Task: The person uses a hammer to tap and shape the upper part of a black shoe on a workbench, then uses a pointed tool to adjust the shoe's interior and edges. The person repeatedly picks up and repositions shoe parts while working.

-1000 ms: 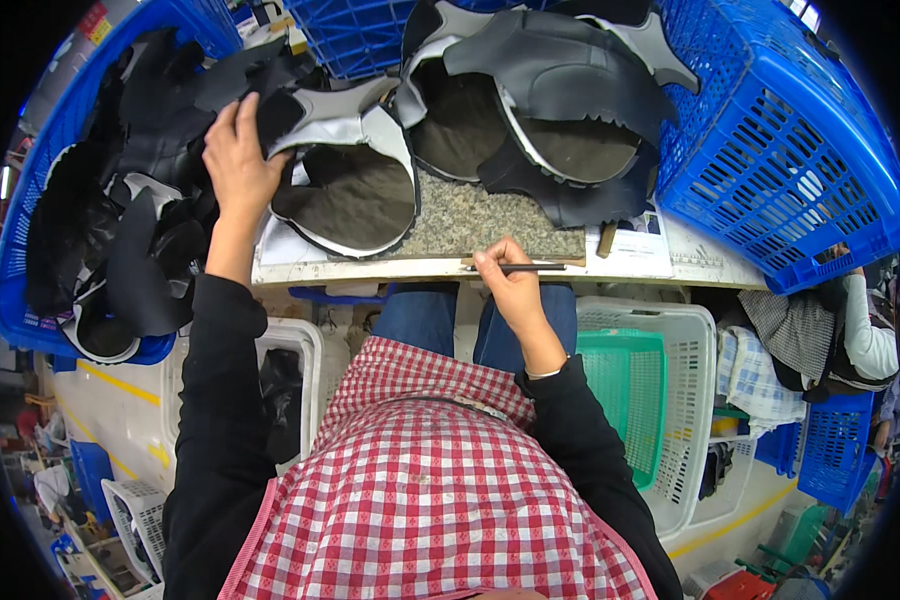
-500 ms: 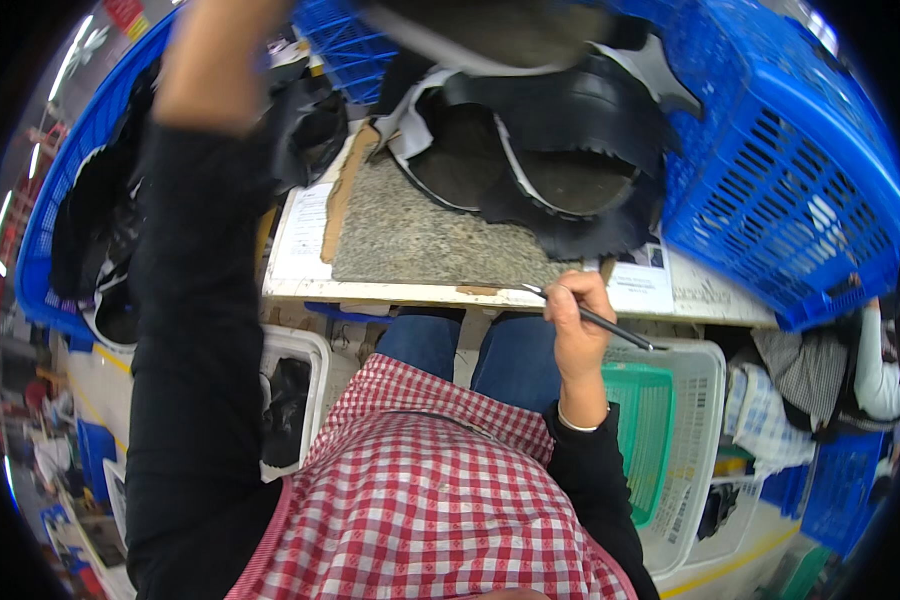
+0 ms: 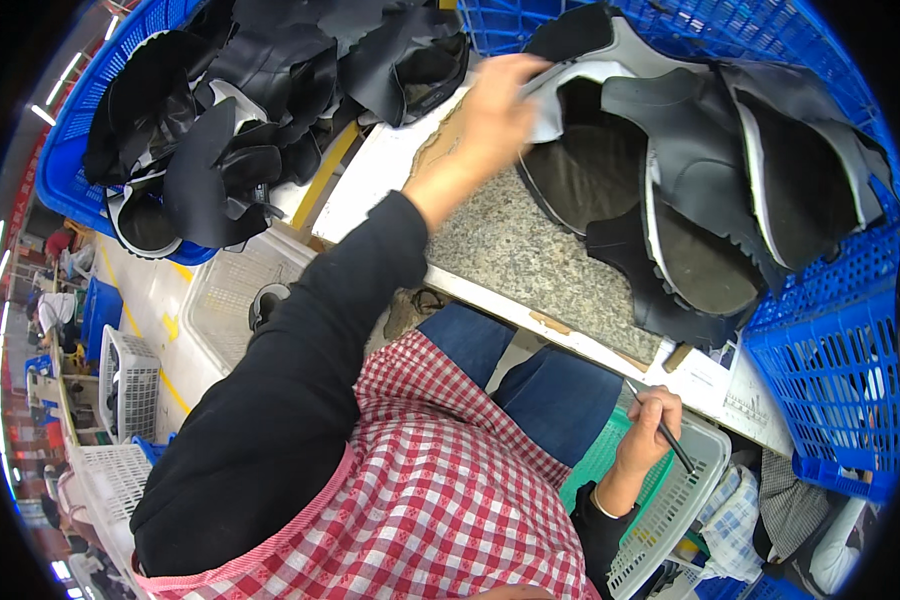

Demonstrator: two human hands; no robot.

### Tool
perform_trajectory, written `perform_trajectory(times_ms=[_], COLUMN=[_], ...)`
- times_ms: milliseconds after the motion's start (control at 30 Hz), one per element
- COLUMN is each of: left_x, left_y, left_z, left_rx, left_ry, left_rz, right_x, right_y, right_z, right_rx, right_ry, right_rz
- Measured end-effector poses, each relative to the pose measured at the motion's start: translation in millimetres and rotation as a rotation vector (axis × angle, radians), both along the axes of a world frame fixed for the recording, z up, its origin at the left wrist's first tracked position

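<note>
Blue plastic forms the left basket [image 3: 60, 180] beside you, heaped with black sheet pieces [image 3: 198, 190]; a right basket [image 3: 830, 320], also blue, stands opposite. Below the tabletop [image 3: 485, 297], a green basket [image 3: 588, 472] sits within a white basket [image 3: 685, 505]. Grey-and-black shaped pieces [image 3: 690, 140] overlap on a speckled slab [image 3: 510, 250]. Your left hand [image 3: 495, 118], blurred, is at their left edge; its grip cannot be told. Your right hand [image 3: 652, 428] grasps a black pen-like tool [image 3: 682, 455]. Your left sleeve [image 3: 305, 340] partly hides another pale basket [image 3: 232, 285].
</note>
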State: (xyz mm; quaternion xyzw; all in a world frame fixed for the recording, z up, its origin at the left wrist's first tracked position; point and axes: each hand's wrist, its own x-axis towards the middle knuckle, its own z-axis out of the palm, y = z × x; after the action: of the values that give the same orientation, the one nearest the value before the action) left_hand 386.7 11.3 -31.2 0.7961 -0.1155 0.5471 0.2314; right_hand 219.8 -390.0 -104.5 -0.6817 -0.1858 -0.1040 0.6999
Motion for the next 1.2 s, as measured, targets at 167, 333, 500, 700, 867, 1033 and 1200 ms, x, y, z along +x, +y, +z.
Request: perform_trajectory(times_ms=[167,333,500,700,867,1033,1200], left_x=[-33.7,23.8,20.6,-64.6,-111.4,-129.0,-176.8], left_y=[172.4,226.0,193.0,134.9,108.3,104.5,92.8], left_z=[-112.8,-102.1,-14.8,61.2,63.0,-20.8,-54.8], left_rx=[-0.477,-1.481,-1.379,-0.326,0.447,0.758,0.474], left_ry=[0.106,0.235,-0.004,-0.151,-0.141,0.403,1.028], left_rz=[0.852,0.275,-0.245,0.039,0.131,-0.269,-0.027], right_x=[9.6,24.8,10.7,-11.2,-23.2,-24.9,-15.8], right_y=[0.4,39.9,76.1,80.6,80.8,83.8,89.3], right_z=[-23.4,-23.8,0.5,12.2,16.9,13.4,-1.1], right_rx=[-0.001,0.049,-0.024,-0.082,-0.078,-0.073,-0.095], right_ry=[0.039,0.053,-0.042,0.009,0.07,0.09,0.167], right_rz=[0.05,0.18,0.258,0.277,0.24,0.214,0.194])
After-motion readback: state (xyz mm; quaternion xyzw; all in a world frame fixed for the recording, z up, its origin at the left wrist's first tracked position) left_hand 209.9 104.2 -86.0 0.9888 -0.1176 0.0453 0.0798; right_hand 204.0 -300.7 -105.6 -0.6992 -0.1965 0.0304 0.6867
